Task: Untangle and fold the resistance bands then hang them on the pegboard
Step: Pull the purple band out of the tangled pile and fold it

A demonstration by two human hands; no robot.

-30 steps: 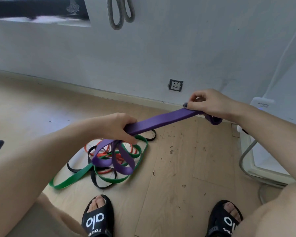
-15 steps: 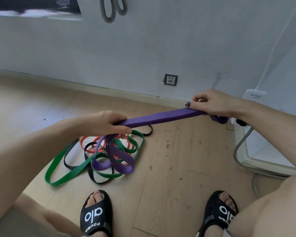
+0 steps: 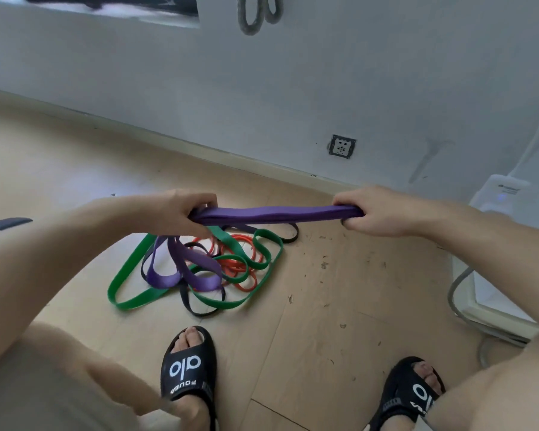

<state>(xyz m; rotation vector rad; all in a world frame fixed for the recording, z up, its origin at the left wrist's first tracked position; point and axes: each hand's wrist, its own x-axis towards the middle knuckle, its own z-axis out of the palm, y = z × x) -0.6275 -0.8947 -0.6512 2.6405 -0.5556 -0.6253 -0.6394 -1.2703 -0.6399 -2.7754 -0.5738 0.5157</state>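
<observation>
Wooden floor (image 3: 339,290), left hand (image 3: 175,213) and right hand (image 3: 374,211), each grip clamped on purple band (image 3: 274,213) (loops dangling left)

A purple resistance band (image 3: 274,213) spans two bare hands above a tangle of green (image 3: 131,287), orange-red (image 3: 243,265) and black (image 3: 196,306) bands on a pale, light-brown wood-plank floor (image 3: 339,290). The wall (image 3: 293,88) behind is grey-white, with a grey looped band (image 3: 255,14) against it. Black slide sandals (image 3: 185,368) carry white lettering.
</observation>
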